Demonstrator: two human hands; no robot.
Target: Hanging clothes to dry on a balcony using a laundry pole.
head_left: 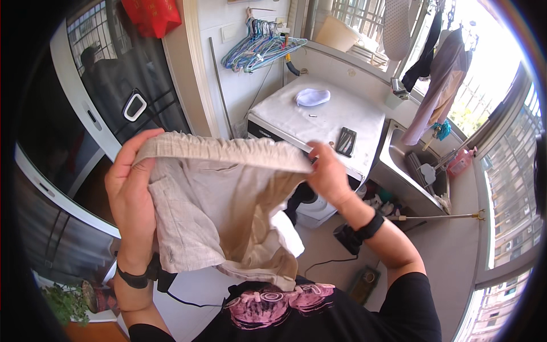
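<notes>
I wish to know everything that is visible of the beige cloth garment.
The beige cloth garment looks linen-like and wrinkled, with visible seams and darker tan folds toward the right. Its gathered waistband runs nearly level, held near its ends by the left hand and the right hand; the rest hangs loosely below.

This is a home's laundry balcony: it has many clothes hangers [257, 50], a metal sink [397, 147], and hanging garments [443, 82] (beside a barred window [477, 100]).
</notes>
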